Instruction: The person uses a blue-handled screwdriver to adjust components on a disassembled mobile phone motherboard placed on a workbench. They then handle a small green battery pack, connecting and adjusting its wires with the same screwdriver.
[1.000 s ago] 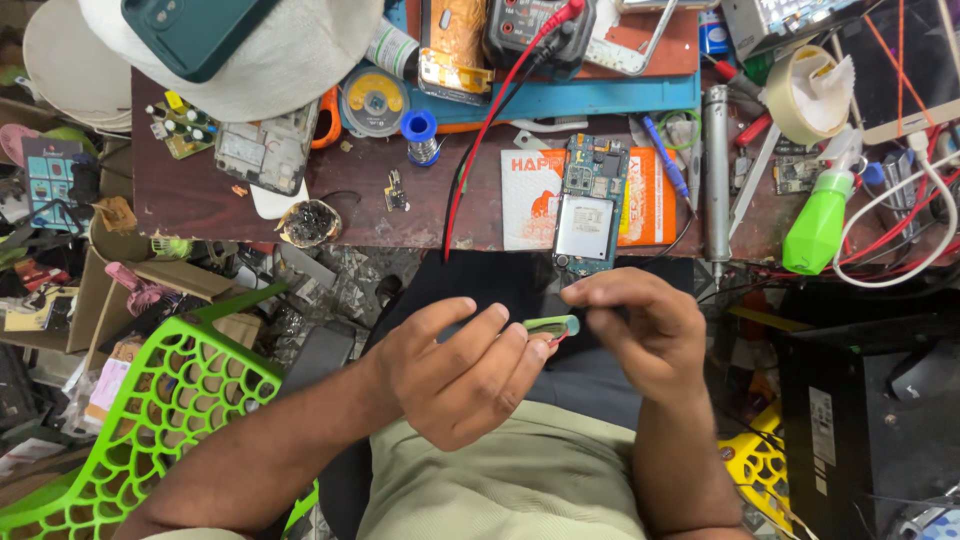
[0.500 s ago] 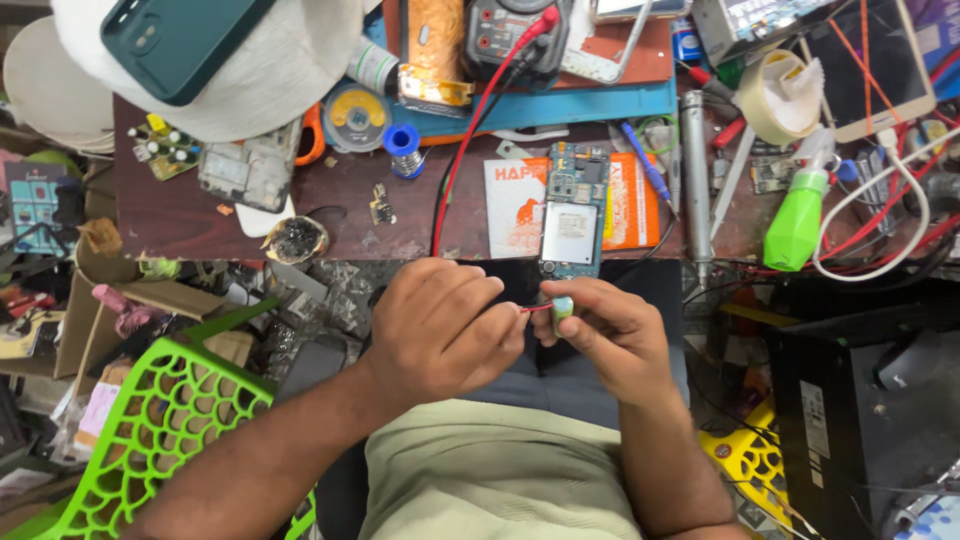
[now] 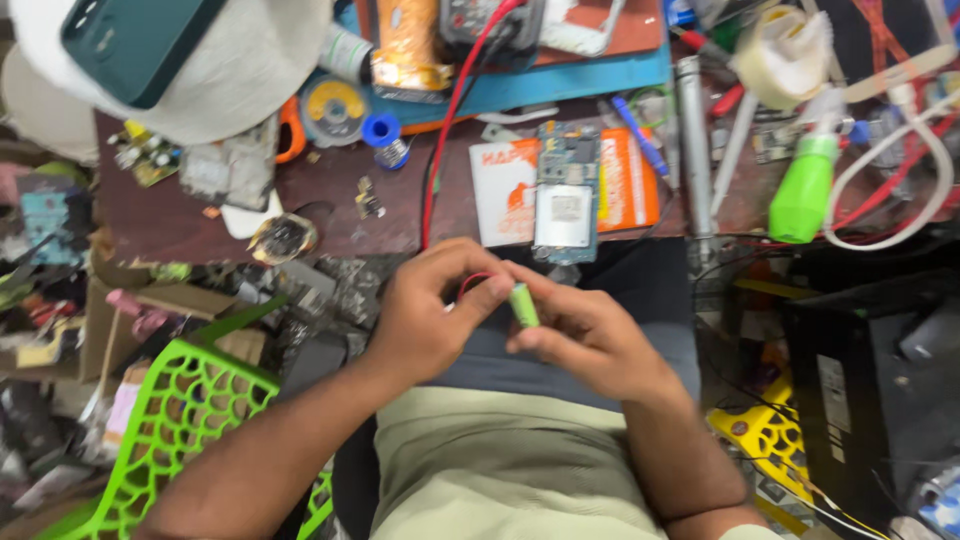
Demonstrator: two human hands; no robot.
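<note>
Hands (image 3: 440,310), two, one green cylinder (image 3: 522,304)

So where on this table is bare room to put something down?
One bare patch of brown table: between the small boards and the coil. Another lies between the red wire and the solder spool. The back and right side are crowded with tools.

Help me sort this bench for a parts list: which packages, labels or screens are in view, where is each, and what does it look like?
Orange and white flat card packet: on the bench above the hands, under an opened phone board.
Orange rectangular pouch: top centre, upright.
Dark green phone: top left, lying back up on a white hat; no screen shows.
White label: on the black box at right.
</note>
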